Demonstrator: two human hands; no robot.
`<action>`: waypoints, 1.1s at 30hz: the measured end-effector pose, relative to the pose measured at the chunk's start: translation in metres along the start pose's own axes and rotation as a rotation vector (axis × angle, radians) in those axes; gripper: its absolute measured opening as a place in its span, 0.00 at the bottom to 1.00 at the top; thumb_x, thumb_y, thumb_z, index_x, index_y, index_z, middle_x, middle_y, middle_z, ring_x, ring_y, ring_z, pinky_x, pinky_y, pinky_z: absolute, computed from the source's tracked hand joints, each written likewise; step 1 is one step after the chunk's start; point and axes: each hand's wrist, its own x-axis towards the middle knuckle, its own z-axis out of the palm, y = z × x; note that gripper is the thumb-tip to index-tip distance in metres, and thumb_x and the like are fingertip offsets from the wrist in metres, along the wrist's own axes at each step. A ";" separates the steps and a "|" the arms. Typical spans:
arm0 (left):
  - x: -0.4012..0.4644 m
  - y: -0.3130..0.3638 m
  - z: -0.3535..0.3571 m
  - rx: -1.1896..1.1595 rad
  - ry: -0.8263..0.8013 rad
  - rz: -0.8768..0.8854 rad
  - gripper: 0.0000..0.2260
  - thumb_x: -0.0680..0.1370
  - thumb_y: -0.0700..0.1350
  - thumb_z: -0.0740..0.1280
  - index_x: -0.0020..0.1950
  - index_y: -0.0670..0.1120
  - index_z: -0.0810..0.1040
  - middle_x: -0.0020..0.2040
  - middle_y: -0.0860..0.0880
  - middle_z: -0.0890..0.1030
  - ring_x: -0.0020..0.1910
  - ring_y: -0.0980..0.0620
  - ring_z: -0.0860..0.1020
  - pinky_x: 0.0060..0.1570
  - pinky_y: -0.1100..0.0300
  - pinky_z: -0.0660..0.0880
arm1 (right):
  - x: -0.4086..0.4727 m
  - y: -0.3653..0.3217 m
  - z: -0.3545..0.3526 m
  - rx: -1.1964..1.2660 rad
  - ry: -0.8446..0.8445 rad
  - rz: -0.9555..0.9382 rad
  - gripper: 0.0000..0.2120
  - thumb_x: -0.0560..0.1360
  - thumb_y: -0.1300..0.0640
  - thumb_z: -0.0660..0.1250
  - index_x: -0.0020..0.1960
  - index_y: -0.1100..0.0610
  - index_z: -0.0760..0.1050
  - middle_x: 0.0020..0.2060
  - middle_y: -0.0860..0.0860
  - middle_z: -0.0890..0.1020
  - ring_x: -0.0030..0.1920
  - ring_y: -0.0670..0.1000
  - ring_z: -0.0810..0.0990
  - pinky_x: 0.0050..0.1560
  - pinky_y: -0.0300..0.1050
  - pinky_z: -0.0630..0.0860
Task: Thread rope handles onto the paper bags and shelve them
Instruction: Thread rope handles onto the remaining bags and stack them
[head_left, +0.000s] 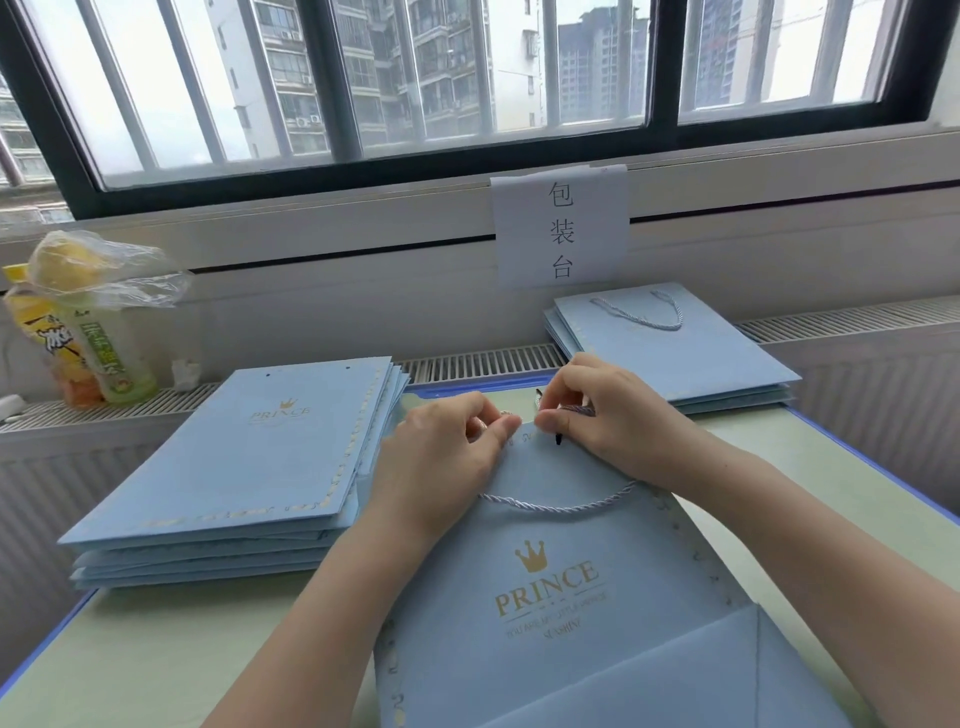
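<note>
While our left hand (447, 441) pinches the top edge of the paper bag (550, 597), our right hand (597, 410) grips the rope handle (558, 503); we judge its end must next enter the hole.

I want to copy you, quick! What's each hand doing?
Left hand: pinching the bag at its top edge.
Right hand: pinching the rope end at the bag's top.

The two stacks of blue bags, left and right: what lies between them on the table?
In the head view, the bag being threaded lies between the left stack and right stack, with the left hand and right hand pinching its rope handle.
</note>
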 end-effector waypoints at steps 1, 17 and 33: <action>0.000 0.000 0.001 -0.006 -0.027 0.001 0.09 0.75 0.57 0.67 0.39 0.54 0.77 0.30 0.55 0.75 0.33 0.56 0.72 0.37 0.58 0.69 | 0.000 0.000 0.001 0.002 -0.011 -0.002 0.05 0.73 0.55 0.71 0.41 0.51 0.74 0.43 0.50 0.75 0.41 0.44 0.72 0.42 0.28 0.65; 0.000 0.011 -0.001 -0.336 -0.437 -0.182 0.18 0.65 0.51 0.75 0.40 0.37 0.77 0.28 0.55 0.67 0.30 0.55 0.65 0.33 0.61 0.60 | -0.005 -0.016 -0.001 0.117 -0.197 -0.031 0.04 0.76 0.54 0.67 0.43 0.53 0.77 0.39 0.50 0.79 0.38 0.43 0.73 0.40 0.33 0.68; 0.002 0.004 -0.029 -0.695 -0.738 -0.502 0.10 0.69 0.35 0.71 0.50 0.37 0.83 0.47 0.37 0.83 0.44 0.41 0.80 0.45 0.53 0.79 | -0.010 -0.027 -0.003 0.343 -0.298 0.004 0.05 0.77 0.61 0.66 0.46 0.52 0.79 0.38 0.47 0.79 0.39 0.40 0.76 0.43 0.31 0.70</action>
